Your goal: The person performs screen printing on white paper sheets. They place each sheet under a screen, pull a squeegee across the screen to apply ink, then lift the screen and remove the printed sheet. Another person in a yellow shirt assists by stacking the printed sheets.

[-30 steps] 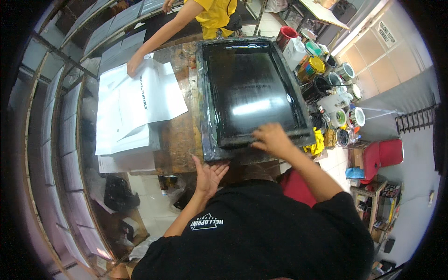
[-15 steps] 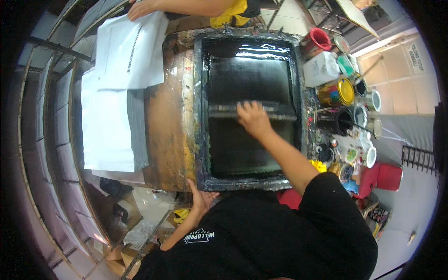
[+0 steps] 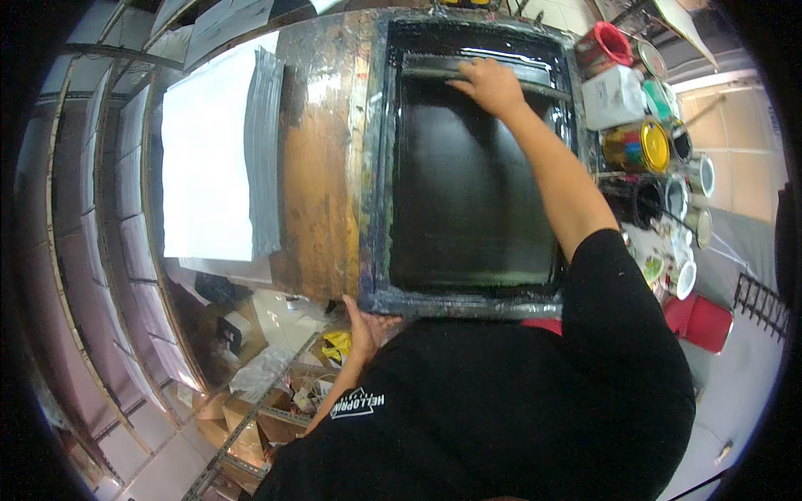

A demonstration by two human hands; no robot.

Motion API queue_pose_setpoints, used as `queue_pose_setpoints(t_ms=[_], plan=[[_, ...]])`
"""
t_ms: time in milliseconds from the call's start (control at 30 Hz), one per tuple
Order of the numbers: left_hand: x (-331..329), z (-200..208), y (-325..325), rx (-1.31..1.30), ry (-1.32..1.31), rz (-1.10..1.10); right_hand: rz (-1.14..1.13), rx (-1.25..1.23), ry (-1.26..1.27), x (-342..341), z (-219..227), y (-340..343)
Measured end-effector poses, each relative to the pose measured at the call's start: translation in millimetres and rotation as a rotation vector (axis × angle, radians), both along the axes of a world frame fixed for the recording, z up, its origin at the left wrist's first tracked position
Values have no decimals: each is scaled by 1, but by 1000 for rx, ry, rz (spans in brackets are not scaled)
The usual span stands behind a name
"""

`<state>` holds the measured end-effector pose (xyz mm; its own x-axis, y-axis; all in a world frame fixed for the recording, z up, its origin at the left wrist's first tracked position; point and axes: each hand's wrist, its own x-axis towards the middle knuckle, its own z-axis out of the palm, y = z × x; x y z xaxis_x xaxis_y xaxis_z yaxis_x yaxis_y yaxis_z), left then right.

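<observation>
My right hand (image 3: 491,86) grips a long squeegee (image 3: 430,66) that lies crosswise on a screen-printing frame (image 3: 373,217). It stands near the far end of the screen, with wet, shiny black ink beyond it. Dark mesh (image 3: 476,192) stretches from the squeegee back toward me. At the frame's near left corner is my left hand (image 3: 364,327), thumb pointing up and fingers stretched along the near edge. How firmly it touches the frame I cannot tell. Left of the frame, a thick stack of white sheets (image 3: 209,159) sits on the stained wooden table (image 3: 322,175).
Ink tins line the right side, among them a yellow one (image 3: 656,146) and a red one (image 3: 612,43), with a white jug (image 3: 614,98) between. A red chair (image 3: 706,321) stands at the right. Metal racks (image 3: 138,209) rise on the left; cardboard boxes (image 3: 242,417) lie below.
My right hand has pushed the squeegee from mid-screen to the far end. The other person's arm and the sheet in their hand have left the stack. The view has shifted somewhat.
</observation>
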<state>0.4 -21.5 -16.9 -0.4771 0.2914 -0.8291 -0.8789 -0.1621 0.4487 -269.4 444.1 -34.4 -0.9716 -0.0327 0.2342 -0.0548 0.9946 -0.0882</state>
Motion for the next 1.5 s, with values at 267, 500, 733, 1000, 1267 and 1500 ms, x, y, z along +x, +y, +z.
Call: queue_pose_setpoints(t_ms=[267,500,733,1000,1267,1500], plan=[[-7,41,2,171,177,-64,-8,-29,-129,237,65,-130],[-32,121,-7,531,341,-92,-8,-99,-98,312,226,-181],[-66,128,62,-46,1309,-658,-97,135,447,242,313,-159],[-7,-54,78,-1051,1503,-1148,-55,60,506,197,368,-145],[-31,6,109,-899,1521,-1200,-36,-126,502,171,396,-123],[-97,93,128,-677,1756,-479,-3,-147,479,159,410,-104]])
